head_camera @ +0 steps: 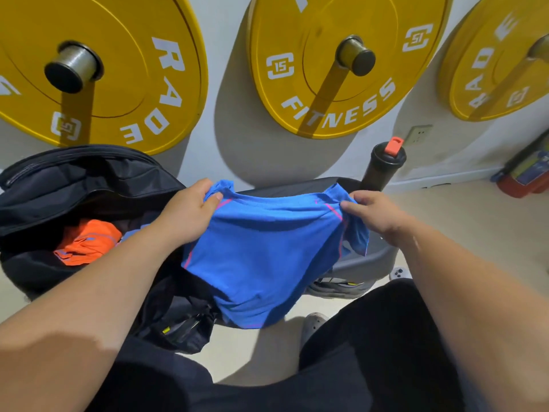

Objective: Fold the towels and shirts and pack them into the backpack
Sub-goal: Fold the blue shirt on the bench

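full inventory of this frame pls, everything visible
blue shirt: 1, blue with pink stitching, held up over the bench, centre
backpack: 1, black, open, left
orange garment: 1, orange, inside the backpack
weight plates: 3, yellow, on wall pegs, top
shaker bottle: 1, black with red-orange cap, behind the bench
bench: 1, black pad, under the shirt
wall socket: 1, pale, wall right of the bottle
red and blue object: 1, floor, far right, unidentifiable
shoe: 1, pale, floor, bottom centre
left hand: pinches the shirt's top left
right hand: pinches the shirt's top right
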